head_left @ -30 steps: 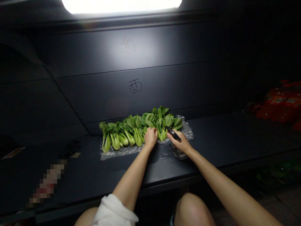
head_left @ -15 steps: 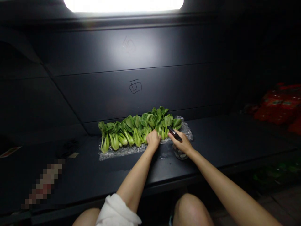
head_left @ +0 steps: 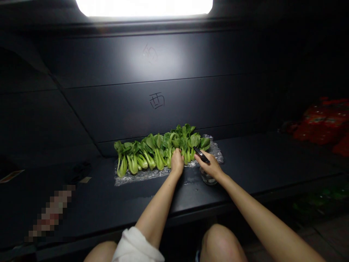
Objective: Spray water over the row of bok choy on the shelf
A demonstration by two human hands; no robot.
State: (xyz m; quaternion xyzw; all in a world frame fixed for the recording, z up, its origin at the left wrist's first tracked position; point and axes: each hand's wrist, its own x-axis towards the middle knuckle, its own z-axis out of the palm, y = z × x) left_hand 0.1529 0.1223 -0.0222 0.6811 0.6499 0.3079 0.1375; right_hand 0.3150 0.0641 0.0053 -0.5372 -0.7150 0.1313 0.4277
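A row of green bok choy [head_left: 159,160] stands leaning back, leaves up and pale stems forward, on a crinkled clear plastic sheet [head_left: 141,178]. My left hand [head_left: 177,162] is closed at the stems right of the row's middle; its fingers are curled around a bok choy there, partly hidden by the hand itself. To its right, my right hand [head_left: 212,168] grips a spray bottle [head_left: 201,155] with a black trigger head. The bottle's clear body shows below that hand, close to the shelf, its nozzle end pointing toward the leaves.
The dark shelf [head_left: 259,160] runs along a dark back panel [head_left: 212,102] with a marked character. Red packages [head_left: 324,123] lie at the far right. At the left are a small card [head_left: 12,176] and a dark bundle [head_left: 77,171]. A bright light [head_left: 144,7] hangs above.
My left hand has turned and shifted slightly right and up against the stems. The right hand with the spray bottle stays almost in place.
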